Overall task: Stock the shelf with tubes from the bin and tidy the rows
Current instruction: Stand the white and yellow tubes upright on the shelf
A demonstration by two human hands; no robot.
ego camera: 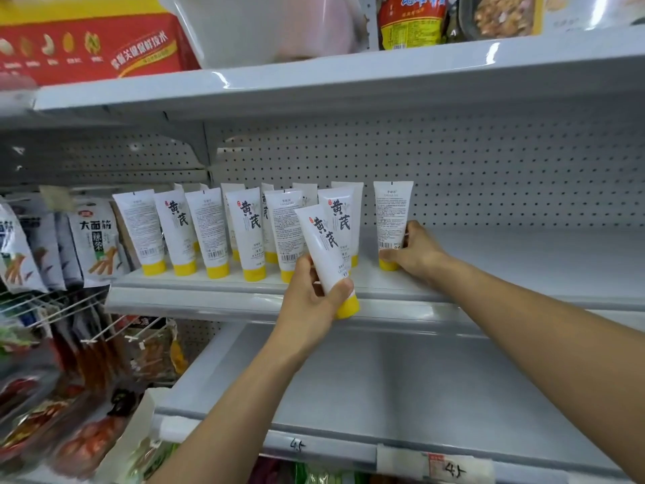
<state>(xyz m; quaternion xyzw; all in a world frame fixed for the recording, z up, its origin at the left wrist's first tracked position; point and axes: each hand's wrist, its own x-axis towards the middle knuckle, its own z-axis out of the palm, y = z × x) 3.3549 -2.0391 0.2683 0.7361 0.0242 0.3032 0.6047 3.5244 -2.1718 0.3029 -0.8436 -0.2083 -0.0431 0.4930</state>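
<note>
Several white tubes with yellow caps [209, 232] stand cap-down in two rows on the middle shelf [523, 267]. My left hand [310, 302] grips one tilted tube [324, 253] in front of the shelf's edge, its yellow cap at the bottom right. My right hand [415, 253] holds the lower part of another tube [392, 218], which stands upright on the shelf apart from the rows, at their right end. Some tubes show the printed front, others the barcode back. No bin is in view.
The perforated back panel [488, 176] is behind the tubes. The shelf right of the tubes is bare. A lower shelf [384, 379] with price labels lies beneath. Snack packets [94, 239] hang at left. A red box [87, 47] and bags sit on the top shelf.
</note>
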